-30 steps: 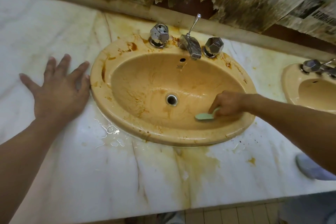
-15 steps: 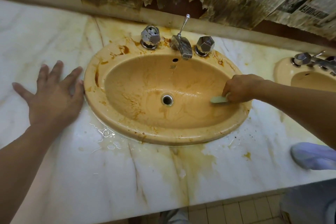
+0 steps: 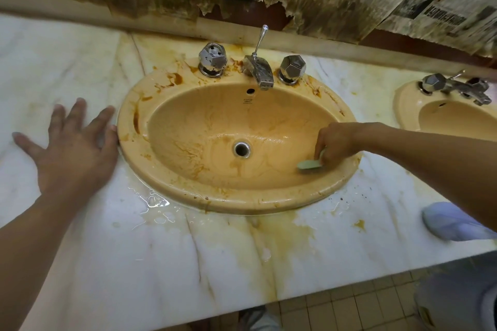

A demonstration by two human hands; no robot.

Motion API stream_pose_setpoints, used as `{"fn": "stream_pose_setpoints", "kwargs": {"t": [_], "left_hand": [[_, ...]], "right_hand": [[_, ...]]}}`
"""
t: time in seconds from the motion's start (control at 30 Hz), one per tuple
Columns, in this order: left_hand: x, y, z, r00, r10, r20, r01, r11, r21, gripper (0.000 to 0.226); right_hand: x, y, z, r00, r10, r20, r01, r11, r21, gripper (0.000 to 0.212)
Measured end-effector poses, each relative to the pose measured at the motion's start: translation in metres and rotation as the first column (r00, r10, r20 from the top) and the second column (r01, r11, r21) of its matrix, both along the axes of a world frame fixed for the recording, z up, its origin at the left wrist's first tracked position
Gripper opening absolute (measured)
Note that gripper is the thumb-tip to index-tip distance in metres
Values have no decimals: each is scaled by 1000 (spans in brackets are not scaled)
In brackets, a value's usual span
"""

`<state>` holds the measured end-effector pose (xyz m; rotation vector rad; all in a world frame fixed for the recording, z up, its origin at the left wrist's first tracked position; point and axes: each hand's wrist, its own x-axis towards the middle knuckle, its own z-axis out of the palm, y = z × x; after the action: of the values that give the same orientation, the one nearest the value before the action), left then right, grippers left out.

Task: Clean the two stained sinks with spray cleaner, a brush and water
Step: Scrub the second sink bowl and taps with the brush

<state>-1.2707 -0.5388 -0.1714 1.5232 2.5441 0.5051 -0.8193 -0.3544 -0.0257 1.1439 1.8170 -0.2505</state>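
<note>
Gripping a pale-green brush (image 3: 309, 164), the right hand (image 3: 337, 142) presses it into the brown-stained sink (image 3: 188, 193).

The sink (image 3: 172, 191) is peach-tan, streaked rust-brown. Inside it sits a pale green brush (image 3: 309, 164). Around it, the counter (image 3: 134, 263) is white marble, yellow-veined.

A white marble countertop (image 3: 113, 271) with yellow-brown stains carried two tan sinks, one (image 3: 215, 201) near its middle and another (image 3: 406, 110) at its right edge, a water puddle (image 3: 156, 203) beside the first, and the left hand (image 3: 72, 150) pressed flat
</note>
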Motion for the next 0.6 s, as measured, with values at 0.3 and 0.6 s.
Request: {"fn": "stream_pose_setpoints", "kwargs": {"t": [0.3,0.6], "left_hand": [[-6,1,-5,999,-32,-13,32,999,-9,60],[3,-2,6,1000,7,28,-7,1000,-5,60]], "right_hand": [[-8,4,-14,991,-129,-24,127,988,-87,25],[13,1,1,938,-320,-136,292,938,-187,17]]}}
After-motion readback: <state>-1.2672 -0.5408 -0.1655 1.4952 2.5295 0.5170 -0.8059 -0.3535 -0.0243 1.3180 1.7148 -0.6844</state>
